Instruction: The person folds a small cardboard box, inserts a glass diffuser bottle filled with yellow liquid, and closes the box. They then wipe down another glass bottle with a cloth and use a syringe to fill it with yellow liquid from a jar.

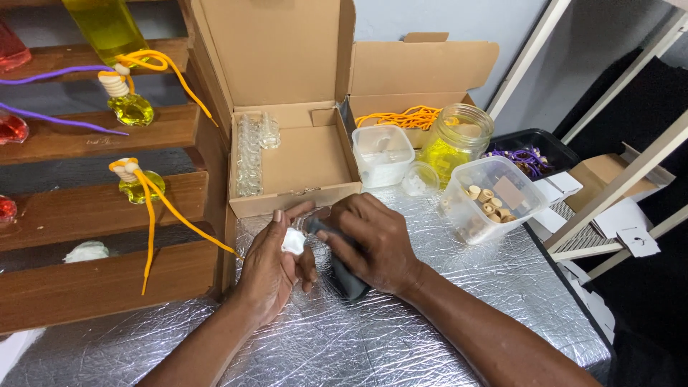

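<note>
A small clear bottle (294,241) sat pinched in my left hand (276,269) near the foil-covered tabletop's (444,301) middle, my right hand (373,247) clamped on a dark cloth (347,276) against it; an open cardboard box (294,161) stood just behind, a plastic tub of wooden caps (491,197) toward the right edge.

Crinkled, shiny foil tabletop (430,315); possibly-glass bottle (294,241)

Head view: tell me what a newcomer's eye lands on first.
At centre, the left hand pinches a small clear glass bottle while the right hand presses a dark grey cloth against it, over the crinkled silver foil table cover. On the stepped brown wooden rack at left sit round yellow liquid-filled bottles with orange cords. Behind the hands stands an open brown cardboard box.
</note>
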